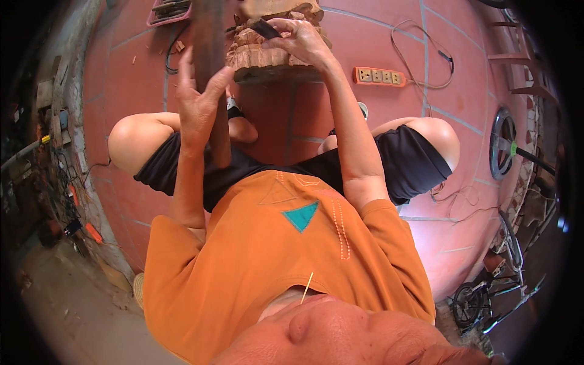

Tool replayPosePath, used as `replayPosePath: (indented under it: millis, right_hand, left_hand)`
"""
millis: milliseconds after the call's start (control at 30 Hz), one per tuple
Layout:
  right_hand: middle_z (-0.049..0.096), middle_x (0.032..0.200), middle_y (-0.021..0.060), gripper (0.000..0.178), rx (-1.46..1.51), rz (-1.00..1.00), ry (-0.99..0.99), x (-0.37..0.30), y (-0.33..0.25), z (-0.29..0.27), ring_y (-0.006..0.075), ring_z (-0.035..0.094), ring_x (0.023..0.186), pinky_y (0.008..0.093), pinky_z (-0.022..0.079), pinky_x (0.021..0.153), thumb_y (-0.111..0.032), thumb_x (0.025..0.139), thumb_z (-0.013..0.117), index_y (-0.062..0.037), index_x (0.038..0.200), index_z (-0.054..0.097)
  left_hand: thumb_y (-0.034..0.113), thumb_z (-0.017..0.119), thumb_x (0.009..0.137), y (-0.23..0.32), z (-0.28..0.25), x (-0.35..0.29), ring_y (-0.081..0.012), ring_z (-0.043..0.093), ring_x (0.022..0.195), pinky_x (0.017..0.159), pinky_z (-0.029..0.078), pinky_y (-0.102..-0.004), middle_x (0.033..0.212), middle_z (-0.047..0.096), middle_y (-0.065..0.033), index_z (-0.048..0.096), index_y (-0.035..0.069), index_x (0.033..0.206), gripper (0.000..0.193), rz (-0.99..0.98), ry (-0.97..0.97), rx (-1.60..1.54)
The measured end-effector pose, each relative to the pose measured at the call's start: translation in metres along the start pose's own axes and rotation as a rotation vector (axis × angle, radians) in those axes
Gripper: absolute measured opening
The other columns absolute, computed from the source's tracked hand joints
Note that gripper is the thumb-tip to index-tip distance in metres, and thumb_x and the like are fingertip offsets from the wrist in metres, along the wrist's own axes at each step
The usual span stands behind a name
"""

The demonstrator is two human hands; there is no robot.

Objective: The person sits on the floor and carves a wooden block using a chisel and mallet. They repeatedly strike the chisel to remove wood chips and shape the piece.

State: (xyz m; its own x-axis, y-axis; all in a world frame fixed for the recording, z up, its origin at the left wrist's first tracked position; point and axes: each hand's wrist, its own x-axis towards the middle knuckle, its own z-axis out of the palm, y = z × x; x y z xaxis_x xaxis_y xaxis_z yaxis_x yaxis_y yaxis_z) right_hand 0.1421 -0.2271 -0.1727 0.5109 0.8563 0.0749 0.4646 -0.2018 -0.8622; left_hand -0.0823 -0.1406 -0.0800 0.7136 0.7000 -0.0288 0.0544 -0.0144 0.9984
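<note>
One long brown bar (208, 36) runs just left of the carved wooden block (258, 58), long axis fore and aft, rounded end on the block's near side, toward the body. The left hand (198, 106) grips it, thumb across, forearm raised. Over the block, the right hand (304, 45) pinches a short dark piece (266, 29) slanting away leftward, arm outstretched.

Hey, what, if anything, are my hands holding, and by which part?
Your left hand holds a long brown bar around its middle stretch; your right hand pinches a short dark piece by the end nearest the palm.
</note>
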Motion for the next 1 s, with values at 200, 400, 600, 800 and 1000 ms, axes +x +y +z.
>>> replayPosePath:
  millis: [200,400,600,800,1000]
  right_hand:
    - [0.076,0.104,0.0042,0.041,0.034,0.027,-0.039,0.002,0.006,0.004,0.0143,0.073,0.090,0.0327,0.058,0.081,-0.021,0.085,0.084,-0.0140,0.125,0.074]
    - [0.076,0.108,0.0044,0.040,0.013,-0.039,-0.029,0.000,0.005,0.004,0.0138,0.074,0.091,0.0312,0.060,0.081,-0.016,0.089,0.081,-0.0126,0.128,0.072]
    - [0.078,0.098,0.0059,0.040,0.031,-0.020,0.025,0.001,0.005,0.008,0.0216,0.073,0.082,0.0368,0.056,0.077,-0.031,0.081,0.086,-0.0191,0.117,0.076]
    - [0.077,0.100,0.0026,0.037,0.303,0.026,0.054,-0.005,0.026,0.002,0.0135,0.072,0.087,0.0317,0.056,0.078,-0.023,0.085,0.085,-0.0129,0.119,0.074]
    - [0.074,0.107,0.0038,0.031,0.484,-0.014,0.099,-0.011,0.039,-0.012,0.0124,0.070,0.101,0.0307,0.058,0.090,-0.013,0.095,0.077,-0.0039,0.123,0.067]
  left_hand:
    - [0.015,0.075,0.095,-0.014,-0.002,0.006,-0.0079,0.058,0.074,0.064,0.050,-0.0242,0.097,0.065,-0.0055,0.040,-0.001,0.153,0.070,-0.022,-0.067,0.310]
    - [0.011,0.074,0.095,-0.006,-0.006,0.005,-0.0078,0.057,0.072,0.062,0.050,-0.0236,0.095,0.064,-0.0033,0.039,0.002,0.155,0.071,-0.077,-0.043,-0.104]
    - [0.016,0.074,0.096,-0.014,0.003,0.008,-0.0073,0.057,0.066,0.060,0.050,-0.0233,0.089,0.063,-0.0019,0.036,0.003,0.157,0.073,-0.014,0.022,0.143]
    - [0.019,0.075,0.095,-0.022,-0.003,0.008,-0.0065,0.056,0.065,0.057,0.049,-0.0223,0.090,0.063,-0.0014,0.039,0.002,0.155,0.072,-0.175,-0.146,-0.013]
    - [0.019,0.074,0.096,-0.020,-0.006,0.010,-0.0060,0.057,0.065,0.057,0.049,-0.0212,0.088,0.063,-0.0012,0.042,0.002,0.152,0.067,-0.147,-0.112,-0.092]
